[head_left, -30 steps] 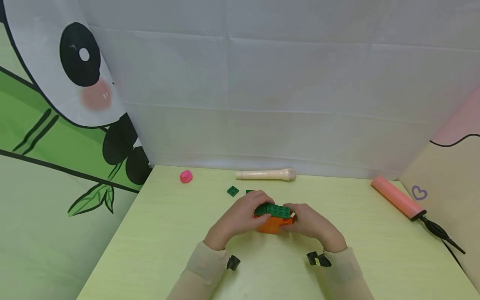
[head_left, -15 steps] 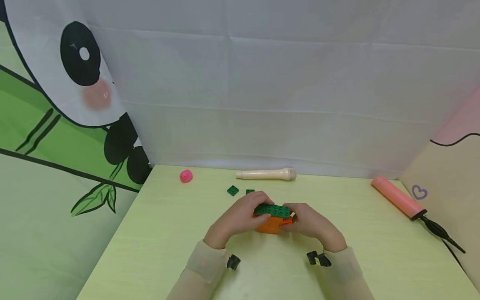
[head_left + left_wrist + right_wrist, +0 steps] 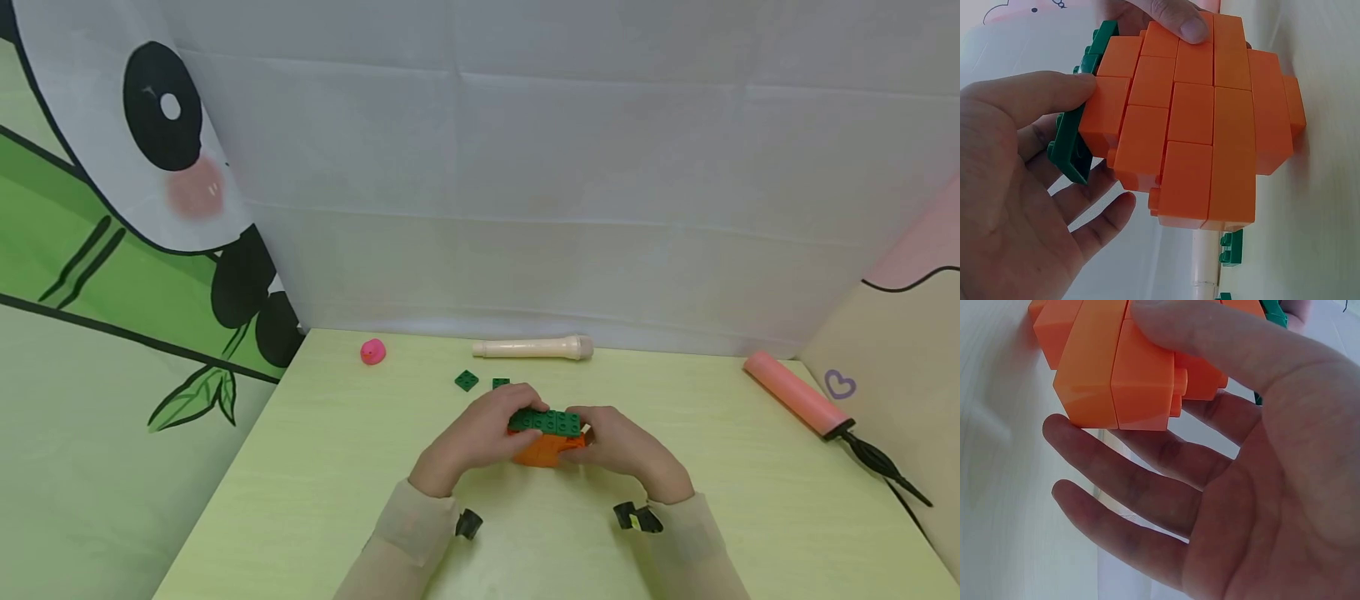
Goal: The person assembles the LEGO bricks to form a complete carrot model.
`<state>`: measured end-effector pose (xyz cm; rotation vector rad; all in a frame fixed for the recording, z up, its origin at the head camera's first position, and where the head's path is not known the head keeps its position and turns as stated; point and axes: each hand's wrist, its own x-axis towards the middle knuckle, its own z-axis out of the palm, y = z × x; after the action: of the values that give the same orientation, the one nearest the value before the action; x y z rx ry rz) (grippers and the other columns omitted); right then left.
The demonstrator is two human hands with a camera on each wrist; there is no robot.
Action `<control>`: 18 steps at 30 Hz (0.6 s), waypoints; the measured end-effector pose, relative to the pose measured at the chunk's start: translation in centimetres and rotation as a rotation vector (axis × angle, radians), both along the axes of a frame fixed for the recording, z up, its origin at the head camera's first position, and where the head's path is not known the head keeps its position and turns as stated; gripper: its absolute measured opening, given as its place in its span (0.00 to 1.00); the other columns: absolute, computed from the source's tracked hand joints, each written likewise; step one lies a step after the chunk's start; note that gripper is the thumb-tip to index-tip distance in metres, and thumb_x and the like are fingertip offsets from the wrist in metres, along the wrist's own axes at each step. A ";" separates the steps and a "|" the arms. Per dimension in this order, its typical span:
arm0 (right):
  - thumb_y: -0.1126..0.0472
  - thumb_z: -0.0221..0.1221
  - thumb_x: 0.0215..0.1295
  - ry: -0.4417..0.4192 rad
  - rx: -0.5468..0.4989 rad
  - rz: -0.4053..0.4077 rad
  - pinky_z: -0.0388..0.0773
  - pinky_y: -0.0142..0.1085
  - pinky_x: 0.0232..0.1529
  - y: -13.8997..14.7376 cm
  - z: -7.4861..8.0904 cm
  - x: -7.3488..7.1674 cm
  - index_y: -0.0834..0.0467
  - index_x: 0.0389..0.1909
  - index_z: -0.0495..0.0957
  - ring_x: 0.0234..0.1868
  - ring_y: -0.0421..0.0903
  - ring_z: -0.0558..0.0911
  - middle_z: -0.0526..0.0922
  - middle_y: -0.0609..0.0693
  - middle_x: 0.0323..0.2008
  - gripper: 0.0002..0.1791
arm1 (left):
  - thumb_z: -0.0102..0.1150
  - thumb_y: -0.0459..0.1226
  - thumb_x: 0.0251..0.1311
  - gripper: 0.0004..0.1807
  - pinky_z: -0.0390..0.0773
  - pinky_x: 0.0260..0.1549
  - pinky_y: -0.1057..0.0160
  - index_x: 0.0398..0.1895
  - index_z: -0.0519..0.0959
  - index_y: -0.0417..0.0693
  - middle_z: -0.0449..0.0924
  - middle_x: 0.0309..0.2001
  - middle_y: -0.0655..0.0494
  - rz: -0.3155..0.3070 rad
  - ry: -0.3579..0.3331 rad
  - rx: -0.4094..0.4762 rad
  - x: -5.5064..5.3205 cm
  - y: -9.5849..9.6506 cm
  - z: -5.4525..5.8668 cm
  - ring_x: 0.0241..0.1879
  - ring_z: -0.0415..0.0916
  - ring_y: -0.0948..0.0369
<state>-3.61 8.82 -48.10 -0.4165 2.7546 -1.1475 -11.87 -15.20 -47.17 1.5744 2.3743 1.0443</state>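
Between the two hands is a stepped stack of orange building blocks (image 3: 1191,119), widest in the middle and narrower at both ends. Green studded bricks (image 3: 557,422) form its top layer. My left hand (image 3: 486,429) grips the upper end, its thumb at the seam of orange and green and its fingers behind. From the other side my right hand (image 3: 621,448) holds the orange part, thumb (image 3: 1172,325) on the near face and some fingers behind it. In the right wrist view its lower fingers are spread away from the blocks.
Two small green bricks, one at the left (image 3: 467,380) and one partly behind the left hand (image 3: 501,383), lie on the pale table (image 3: 315,483). Farther back are a pink rubber duck-like toy (image 3: 372,351) and a cream microphone-shaped tube (image 3: 532,347). A pink cylinder with a black handle (image 3: 798,398) lies right.
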 end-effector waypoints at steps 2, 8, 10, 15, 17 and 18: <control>0.59 0.75 0.62 0.001 0.002 0.000 0.72 0.32 0.27 0.0 0.0 0.0 0.54 0.40 0.80 0.23 0.42 0.73 0.78 0.40 0.28 0.13 | 0.66 0.36 0.69 0.11 0.78 0.54 0.61 0.53 0.80 0.48 0.81 0.51 0.58 0.002 -0.022 0.000 -0.1 0.0 -0.1 0.49 0.76 0.61; 0.58 0.75 0.62 -0.003 0.014 -0.004 0.72 0.32 0.27 0.1 -0.1 0.0 0.53 0.40 0.80 0.23 0.41 0.73 0.78 0.40 0.28 0.13 | 0.67 0.37 0.69 0.12 0.78 0.54 0.61 0.54 0.81 0.49 0.81 0.52 0.59 0.003 -0.089 0.007 -0.3 -0.1 -0.3 0.49 0.77 0.62; 0.58 0.75 0.62 -0.005 0.017 -0.006 0.72 0.32 0.27 0.1 -0.2 -0.1 0.53 0.41 0.80 0.23 0.40 0.73 0.78 0.40 0.28 0.13 | 0.67 0.38 0.69 0.13 0.77 0.54 0.62 0.54 0.81 0.50 0.81 0.52 0.60 -0.008 -0.114 0.012 -0.5 -0.1 -0.4 0.49 0.76 0.63; 0.58 0.75 0.62 -0.001 0.015 -0.001 0.73 0.33 0.29 0.0 -0.2 -0.1 0.53 0.41 0.80 0.25 0.41 0.74 0.79 0.40 0.30 0.13 | 0.63 0.46 0.73 0.15 0.79 0.51 0.61 0.58 0.80 0.55 0.80 0.54 0.63 -0.026 -0.199 0.042 -1.3 -0.4 -1.0 0.50 0.75 0.65; 0.58 0.75 0.62 -0.010 0.014 -0.001 0.75 0.33 0.30 0.0 -0.2 -0.1 0.54 0.43 0.81 0.27 0.42 0.75 0.80 0.41 0.32 0.14 | 0.56 0.50 0.78 0.16 0.79 0.52 0.59 0.60 0.79 0.56 0.80 0.55 0.63 -0.001 -0.243 0.071 -1.8 -0.6 -1.4 0.51 0.76 0.64; 0.58 0.75 0.62 -0.018 0.018 -0.006 0.75 0.34 0.31 -0.1 -0.2 -0.2 0.54 0.43 0.81 0.28 0.42 0.76 0.81 0.41 0.33 0.14 | 0.52 0.50 0.80 0.17 0.79 0.53 0.57 0.61 0.79 0.55 0.80 0.55 0.62 0.020 -0.264 0.092 -2.1 -0.7 -1.7 0.52 0.77 0.62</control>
<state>-3.77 8.75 -48.32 -0.3935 2.7505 -1.1211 -14.02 -15.87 -48.87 1.3443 2.1989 1.2928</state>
